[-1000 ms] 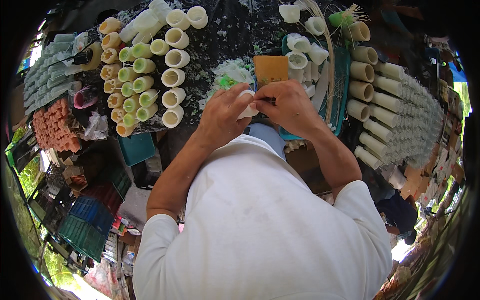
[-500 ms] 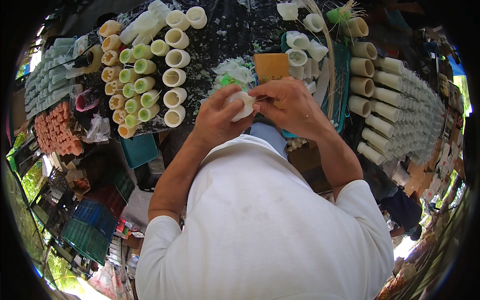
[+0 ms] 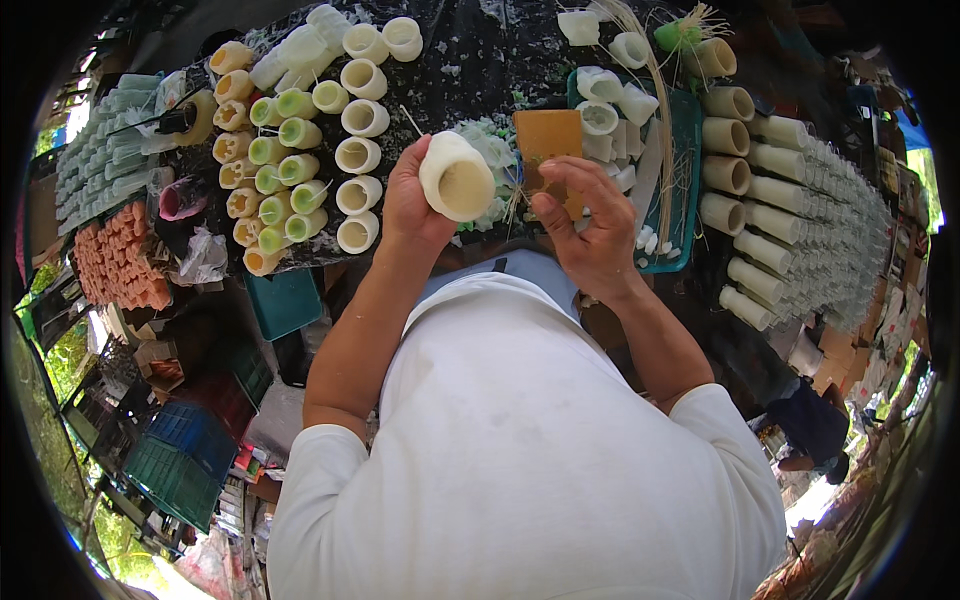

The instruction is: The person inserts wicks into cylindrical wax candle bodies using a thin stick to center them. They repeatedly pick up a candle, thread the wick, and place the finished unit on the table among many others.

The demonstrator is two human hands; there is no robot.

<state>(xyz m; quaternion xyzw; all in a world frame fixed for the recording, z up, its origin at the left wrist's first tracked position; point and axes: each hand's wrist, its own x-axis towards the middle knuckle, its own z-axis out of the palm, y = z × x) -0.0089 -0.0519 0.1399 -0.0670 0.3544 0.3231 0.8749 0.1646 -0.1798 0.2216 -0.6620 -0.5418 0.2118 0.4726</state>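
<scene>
The left hand (image 3: 416,205) has its grip clamped on a pale cup (image 3: 457,178) by the near side of the desk (image 3: 475,85); the right hand (image 3: 598,225) has finger and thumb apart; it seems string (image 3: 411,121) fitting, next needing a steady cup.

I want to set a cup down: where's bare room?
The white-flecked dark tabletop looks open between the white cup row and teal tray, beyond the amber block. It's crowded inside the tray and among the green cups.

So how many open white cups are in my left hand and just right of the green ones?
8: one cup in your left hand, six in a column, another beside its far end.
</scene>
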